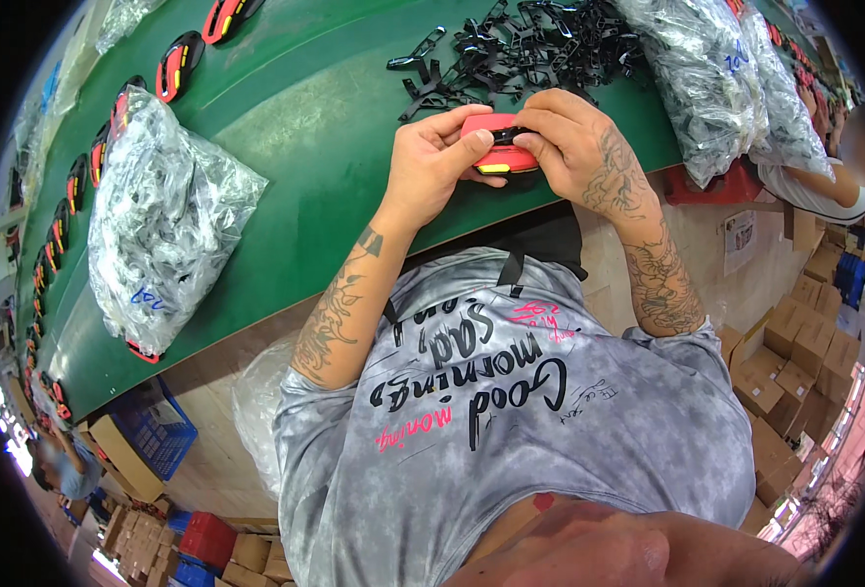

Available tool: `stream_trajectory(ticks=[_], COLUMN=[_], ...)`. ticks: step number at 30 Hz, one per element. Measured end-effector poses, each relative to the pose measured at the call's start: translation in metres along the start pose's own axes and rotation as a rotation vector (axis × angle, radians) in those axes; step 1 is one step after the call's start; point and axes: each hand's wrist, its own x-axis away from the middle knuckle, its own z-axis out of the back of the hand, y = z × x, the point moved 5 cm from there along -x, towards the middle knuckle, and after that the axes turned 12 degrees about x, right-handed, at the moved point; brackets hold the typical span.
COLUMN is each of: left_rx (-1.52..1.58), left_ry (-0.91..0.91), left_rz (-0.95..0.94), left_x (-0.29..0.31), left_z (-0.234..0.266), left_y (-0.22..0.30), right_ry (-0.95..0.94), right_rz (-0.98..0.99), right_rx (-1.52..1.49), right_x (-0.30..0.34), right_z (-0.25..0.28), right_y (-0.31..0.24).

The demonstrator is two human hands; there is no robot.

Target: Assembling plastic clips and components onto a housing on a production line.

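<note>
A red piece [513, 158] with a black strip [504, 135] appeared over the tabletop [315, 166], near its front edge. The grip of the left hand [431, 164] clasped its left end; that of the right hand [577, 149] pinched its right. It was probably light, stiff and slick, best taken by both ends. The green surface bore heaped black parts [521, 54]; cartons [804, 338] filled the room's right.
</note>
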Motion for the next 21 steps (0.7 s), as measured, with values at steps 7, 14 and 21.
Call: stream_trajectory(ticks=[7, 14, 21], left_rx=[0.040, -0.033, -0.232], left_ry=[0.017, 0.024, -0.019], left_rz=[0.043, 0.041, -0.001], left_x=[0.006, 0.006, 0.006], left_z=[0.003, 0.006, 0.006], left_y=[0.002, -0.005, -0.002], right_ry=[-0.049, -0.279, -0.334], right_rz=[-0.032, -0.418, -0.361], right_rx=[-0.088, -0.467, -0.451], right_x=[-0.002, -0.001, 0.004], right_z=[0.000, -0.013, -0.019], right_y=[-0.004, 0.023, 0.026])
